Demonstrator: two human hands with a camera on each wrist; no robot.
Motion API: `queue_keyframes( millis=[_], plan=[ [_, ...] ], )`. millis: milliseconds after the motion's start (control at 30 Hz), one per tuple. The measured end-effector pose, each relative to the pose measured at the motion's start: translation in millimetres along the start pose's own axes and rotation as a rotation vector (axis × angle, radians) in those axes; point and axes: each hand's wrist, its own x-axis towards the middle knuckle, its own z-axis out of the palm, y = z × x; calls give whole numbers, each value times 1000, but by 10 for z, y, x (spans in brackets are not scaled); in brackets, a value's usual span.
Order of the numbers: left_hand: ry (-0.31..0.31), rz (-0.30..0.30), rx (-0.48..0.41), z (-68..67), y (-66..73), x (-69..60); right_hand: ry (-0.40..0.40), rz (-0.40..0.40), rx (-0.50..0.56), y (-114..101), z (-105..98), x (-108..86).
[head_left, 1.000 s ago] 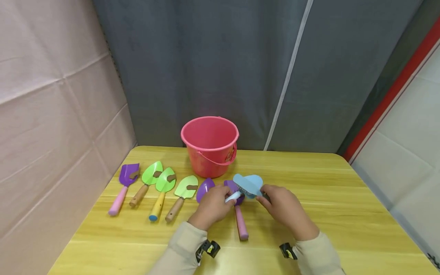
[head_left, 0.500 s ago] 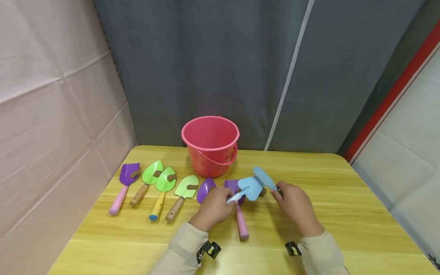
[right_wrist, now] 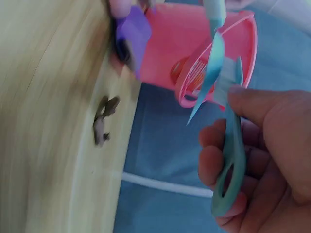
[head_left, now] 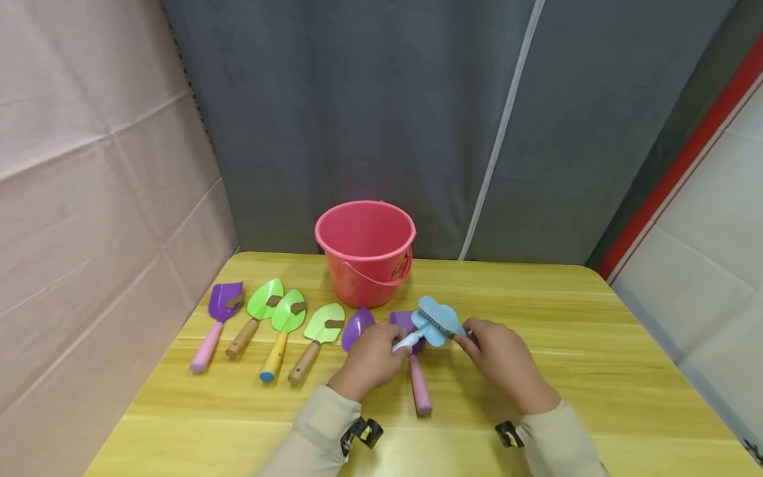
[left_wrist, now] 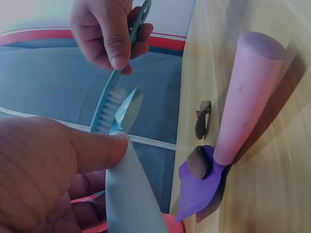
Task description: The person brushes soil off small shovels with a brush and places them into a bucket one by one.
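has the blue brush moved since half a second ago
Yes, the blue brush has shifted left in the head view, judged against the unmoved pink bucket.

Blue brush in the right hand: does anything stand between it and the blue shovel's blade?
Nothing visible does. The blue brush, in the right hand, points its bristles at the blue shovel held by the left hand; whether they touch is unclear.

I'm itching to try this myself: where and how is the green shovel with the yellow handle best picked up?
Grip the green shovel by its yellow handle, probably from above on the near side: the handle is long, uncovered and points nearward, while a brown lump lies on the blade.
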Motion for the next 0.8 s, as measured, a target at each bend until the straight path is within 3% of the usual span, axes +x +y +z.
queue_keyframes(
  millis=[233,300,467,567,800],
  plan=[
    [1,-5,-19,-3,-15,7,0,194,-9,144,-88,-15],
    [3,-4,-26,-6,-18,8,8,177,-1,119,-103,-17],
    [1,-8,-27,-11,-24,8,-10,-26,28,-7,-97,-5],
    [-2,-9,-19,-15,-22,8,-40,-99,32,-47,-93,-8],
    [-6,-12,6,-17,-13,-3,-63,-11,33,48,-52,-4]
  ],
)
